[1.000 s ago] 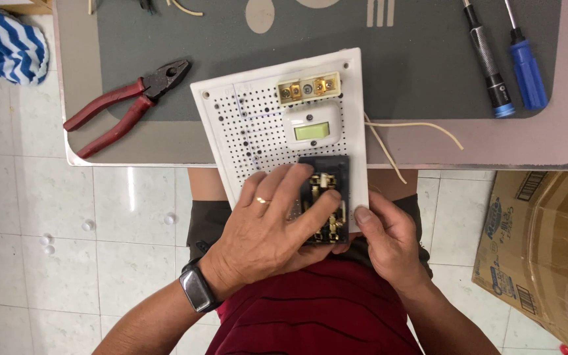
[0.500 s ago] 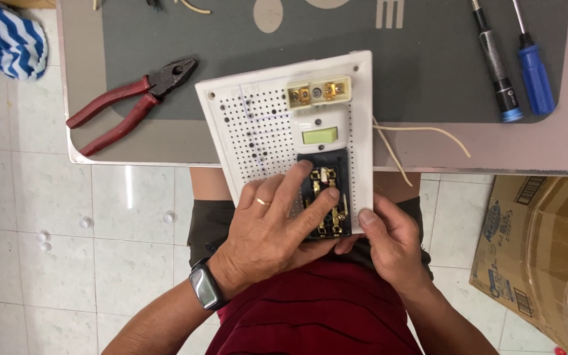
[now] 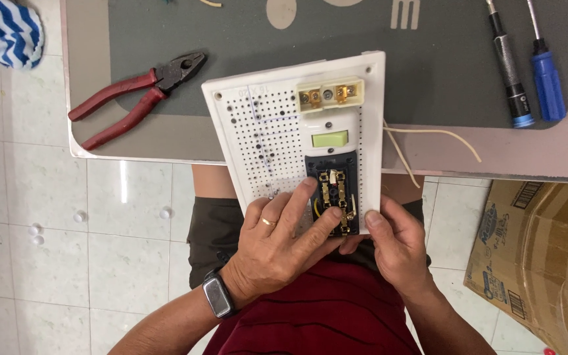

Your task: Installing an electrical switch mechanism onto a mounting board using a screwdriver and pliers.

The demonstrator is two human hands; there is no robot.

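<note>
1. Two hands are on the work, both low in the middle of the frame, and I read this as mid-job, not near its end.
2. My left hand (image 3: 277,253) lies flat over the lower part of the white perforated panel (image 3: 277,138), its fingers (image 3: 297,200) spread and pressed down, the tips touching the black socket module (image 3: 332,190) with its brass contacts. It clamps nothing; it pins the panel and feels at the module.
3. My right hand (image 3: 392,246) curls round the panel's lower right edge, thumb on the face beside the module and the other fingers underneath, out of sight. So it grips the panel edge; how tightly I cannot tell.
4. The panel sits half on the desk (image 3: 100,141) at centre frame, its lower end hanging over the edge above my lap.
5. Done, as I judge it: the black module, a green rocker switch (image 3: 330,139) and a cream terminal block (image 3: 329,95) all sit in their places on the panel.
6. Left, as I judge it: the brass contacts look bare, with no wire clearly fixed. A loose pale wire (image 3: 428,135) trails off the panel's right side.
7. Tools lie untouched: red-handled pliers (image 3: 133,95) at upper left, a black screwdriver (image 3: 509,66) and a blue screwdriver (image 3: 547,75) at upper right.
</note>
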